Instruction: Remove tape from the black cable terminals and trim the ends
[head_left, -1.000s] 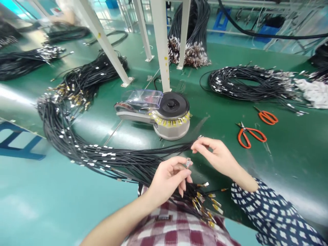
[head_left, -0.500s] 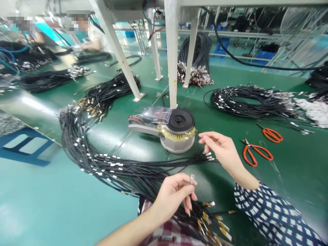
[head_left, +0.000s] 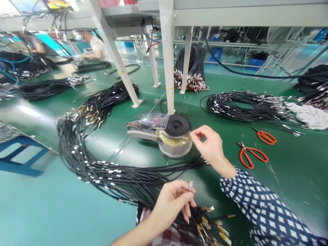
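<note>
My left hand (head_left: 176,200) is closed on a black cable, and its small metal connector (head_left: 191,185) sticks up between thumb and fingers. Thumb and forefinger of my right hand (head_left: 208,143) pinch at the right rim of a round tape dispenser (head_left: 175,148). Short pieces of yellow tape (head_left: 176,140) line that rim under a black disc. The piece at my fingertips is mostly hidden by them. A long bundle of black cables (head_left: 138,174) with white labels runs below the dispenser and under my left hand. Several connector ends wrapped in amber tape (head_left: 205,222) lie by my lap.
Two orange-handled cutters, a near pair (head_left: 252,155) and a far pair (head_left: 266,137), lie at the right. A coiled cable bundle (head_left: 243,106) and a white cloth (head_left: 309,115) are behind them. White shelf legs (head_left: 167,61) stand behind the dispenser. A person (head_left: 94,46) sits at the far left.
My right hand has moved left to the dispenser's rim and its fingertips now meet there. The left hand keeps its hold on the cable. The view has tilted up slightly.
</note>
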Demonstrator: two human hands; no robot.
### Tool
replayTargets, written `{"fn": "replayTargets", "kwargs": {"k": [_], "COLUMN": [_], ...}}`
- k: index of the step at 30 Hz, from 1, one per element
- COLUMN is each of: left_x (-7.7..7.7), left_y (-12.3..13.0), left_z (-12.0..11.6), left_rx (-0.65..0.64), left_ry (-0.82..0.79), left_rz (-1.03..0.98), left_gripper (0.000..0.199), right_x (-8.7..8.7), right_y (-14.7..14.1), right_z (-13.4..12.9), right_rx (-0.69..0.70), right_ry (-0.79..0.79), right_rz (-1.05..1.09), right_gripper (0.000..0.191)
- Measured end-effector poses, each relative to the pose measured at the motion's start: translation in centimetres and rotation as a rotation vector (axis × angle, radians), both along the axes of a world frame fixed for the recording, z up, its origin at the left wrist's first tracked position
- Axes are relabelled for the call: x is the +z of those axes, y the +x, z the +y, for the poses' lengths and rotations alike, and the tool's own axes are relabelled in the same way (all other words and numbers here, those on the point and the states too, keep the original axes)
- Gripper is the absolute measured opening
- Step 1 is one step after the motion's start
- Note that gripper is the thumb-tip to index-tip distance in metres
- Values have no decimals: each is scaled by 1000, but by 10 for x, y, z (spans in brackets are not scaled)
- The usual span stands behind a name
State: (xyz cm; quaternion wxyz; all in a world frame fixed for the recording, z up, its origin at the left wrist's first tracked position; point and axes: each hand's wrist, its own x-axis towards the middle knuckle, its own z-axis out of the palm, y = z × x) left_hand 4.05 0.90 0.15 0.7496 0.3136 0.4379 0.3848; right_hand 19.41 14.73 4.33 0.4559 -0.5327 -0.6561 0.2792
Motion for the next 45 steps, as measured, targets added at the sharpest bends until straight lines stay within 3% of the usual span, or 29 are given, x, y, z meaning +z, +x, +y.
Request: {"fn": "replayTargets", "kwargs": {"k": [2, 4, 10, 14, 18, 20, 22, 25, 29, 34, 45], "left_x": [0, 1, 3, 3, 4, 5, 5, 4, -2, -6, 10], "left_y": [0, 0, 0, 0, -2, -3, -4, -4, -3, -2, -6], "left_z": [0, -1, -1, -1, -1, -1, -1, 0, 4, 6, 0], "left_rx": [-2, -1, 4, -7, 10, 27, 36, 45, 60, 64, 74], "left_ry": [0, 0, -10, 0, 20, 31, 32, 40, 65, 100, 49], "left_rz": [-3, -4, -4, 3, 18, 19, 8, -36, -117, -161, -9], "left_gripper": [41, 41, 42, 42, 41, 41, 42, 46, 44, 46, 47], "right_x": [4, 6, -5, -7, 1, 7, 11, 9, -14, -36, -24], "right_y": [-1, 0, 2, -2, -6, -5, -1, 15, 40, 52, 35], "right_z": [-6, -8, 2, 5, -7, -18, -31, -51, -69, -85, -100], "right_rx": [-63, -77, 36, 75, 32, 2, 6, 55, 90, 137, 391], "right_ry": [192, 272, -47, -125, 106, 257, 297, 137, -81, -205, -374], "right_rz": [-142, -180, 157, 274, 24, -126, -167, -133, -95, 9, 175], "right_gripper": [16, 16, 20, 21, 7, 7, 9, 12, 20, 28, 20]}}
